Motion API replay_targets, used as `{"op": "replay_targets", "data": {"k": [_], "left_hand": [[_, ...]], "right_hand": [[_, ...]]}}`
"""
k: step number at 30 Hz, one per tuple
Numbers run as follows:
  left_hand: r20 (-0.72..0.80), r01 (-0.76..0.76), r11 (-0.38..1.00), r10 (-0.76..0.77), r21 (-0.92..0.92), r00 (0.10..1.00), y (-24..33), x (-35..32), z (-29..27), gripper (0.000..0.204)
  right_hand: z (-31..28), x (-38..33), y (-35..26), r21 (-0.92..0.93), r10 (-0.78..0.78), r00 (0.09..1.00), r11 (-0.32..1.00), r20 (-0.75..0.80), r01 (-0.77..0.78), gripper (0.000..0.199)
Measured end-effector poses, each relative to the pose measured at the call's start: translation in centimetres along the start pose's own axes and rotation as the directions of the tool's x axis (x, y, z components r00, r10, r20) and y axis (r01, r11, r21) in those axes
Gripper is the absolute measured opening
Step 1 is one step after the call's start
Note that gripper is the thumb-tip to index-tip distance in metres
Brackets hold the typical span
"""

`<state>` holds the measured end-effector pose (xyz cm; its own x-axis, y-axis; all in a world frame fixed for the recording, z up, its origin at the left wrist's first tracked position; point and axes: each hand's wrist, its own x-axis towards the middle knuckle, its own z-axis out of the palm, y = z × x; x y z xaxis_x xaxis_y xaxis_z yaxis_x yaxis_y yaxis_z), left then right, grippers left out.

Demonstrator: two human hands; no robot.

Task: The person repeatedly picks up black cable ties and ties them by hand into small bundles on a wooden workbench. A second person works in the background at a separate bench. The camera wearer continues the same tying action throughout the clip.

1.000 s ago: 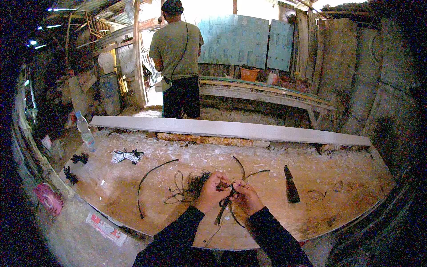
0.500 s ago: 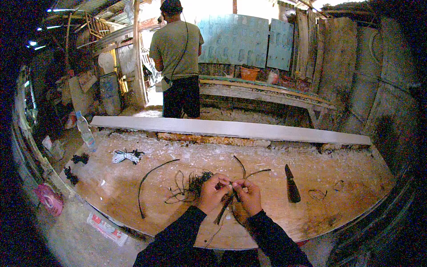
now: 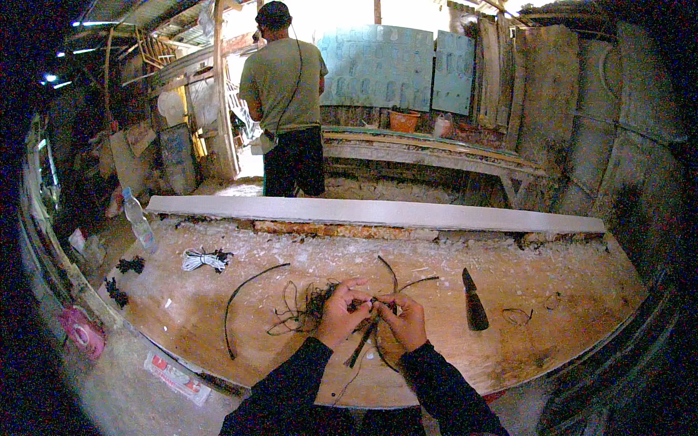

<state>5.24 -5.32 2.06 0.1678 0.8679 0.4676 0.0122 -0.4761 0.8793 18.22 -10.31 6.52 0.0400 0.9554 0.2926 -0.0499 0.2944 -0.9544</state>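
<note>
Lying near the left edge of the bench [image 3: 182, 327], two small black bundles [image 3: 131, 264] sit near a clear bottle [image 3: 138, 221]. A tied white cord [image 3: 202, 259] lies next, followed by a curved black cord [image 3: 227, 312]. A tangle of dark thread [image 3: 311, 301] lies just beside the left hand [image 3: 342, 314]. This hand and the right hand [image 3: 405, 320] each form a narrow fingertip pinch, holding black strands [image 3: 360, 347] between them, over the middle of the bench; strand ends extend toward the near edge. Farther right lie a dark tapered tool [image 3: 475, 301] and a thin loop [image 3: 529, 317].
</note>
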Motion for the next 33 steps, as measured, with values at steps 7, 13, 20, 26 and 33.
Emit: {"op": "replay_targets", "data": {"k": [7, 13, 20, 26, 33], "left_hand": [[-0.02, -0.137, 0.947, 0.149, 0.29, 0.989, -0.1, -0.5, 0.5, 0.032], [-0.064, -0.092, 0.956, 0.114, 0.279, 0.991, 0.1, -0.7, 1.2, 0.034], [-0.092, -0.076, 0.962, 0.103, 0.262, 0.99, -0.2, -0.5, 1.1, 0.032], [-0.127, -0.15, 0.976, 0.17, 0.156, 0.977, -0.7, -0.2, 0.9, 0.018], [-0.02, 0.151, 0.987, -0.152, -0.045, 0.988, 0.1, -0.1, 0.3, 0.01]], "right_hand": [[-0.6, 0.3, 1.9, -0.359, -0.157, 0.987, 0.924, -0.041, 0.132, 0.013], [-0.9, 0.6, 3.6, -0.397, -0.169, 0.985, 0.906, -0.03, 0.143, 0.008], [-0.7, 0.9, 5.0, -0.022, -0.006, 0.998, 1.0, 0.064, 0.008, 0.006], [-1.7, 1.8, 5.0, 0.129, 0.081, 0.979, 0.986, 0.185, -0.106, 0.003], [-1.8, 1.9, 5.4, 0.456, 0.206, 0.939, 0.832, 0.273, -0.316, 0.007]]}}
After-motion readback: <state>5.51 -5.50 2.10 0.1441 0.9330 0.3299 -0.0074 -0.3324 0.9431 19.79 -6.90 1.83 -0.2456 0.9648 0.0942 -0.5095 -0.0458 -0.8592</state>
